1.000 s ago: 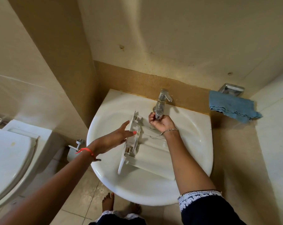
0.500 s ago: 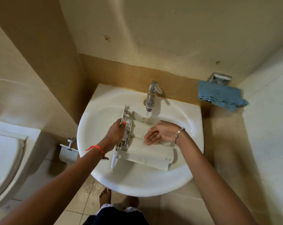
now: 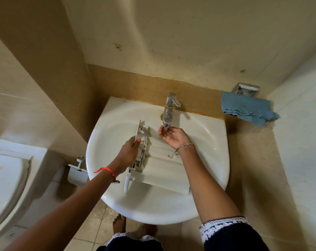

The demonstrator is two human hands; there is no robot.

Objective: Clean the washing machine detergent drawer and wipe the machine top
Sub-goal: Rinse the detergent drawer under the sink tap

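Observation:
The white detergent drawer (image 3: 162,171) lies across the white basin (image 3: 208,134), its front panel on the left. My left hand (image 3: 130,151) grips that front panel, thumb on top. My right hand (image 3: 173,135) is cupped palm up, empty, under the chrome tap (image 3: 169,111), with water running onto its fingers. It hovers just above the drawer's back end. A blue cloth (image 3: 247,110) hangs on the ledge to the right of the basin.
A toilet (image 3: 6,182) stands at the left, with a paper holder (image 3: 77,171) on the wall between it and the basin. A chrome soap dish (image 3: 246,88) sits behind the cloth. A tiled ledge runs along the right. My bare feet (image 3: 131,227) are below the basin.
My right hand left the drawer's surface and rose to the tap spout, palm up under the water. My left hand kept its hold on the drawer's front panel.

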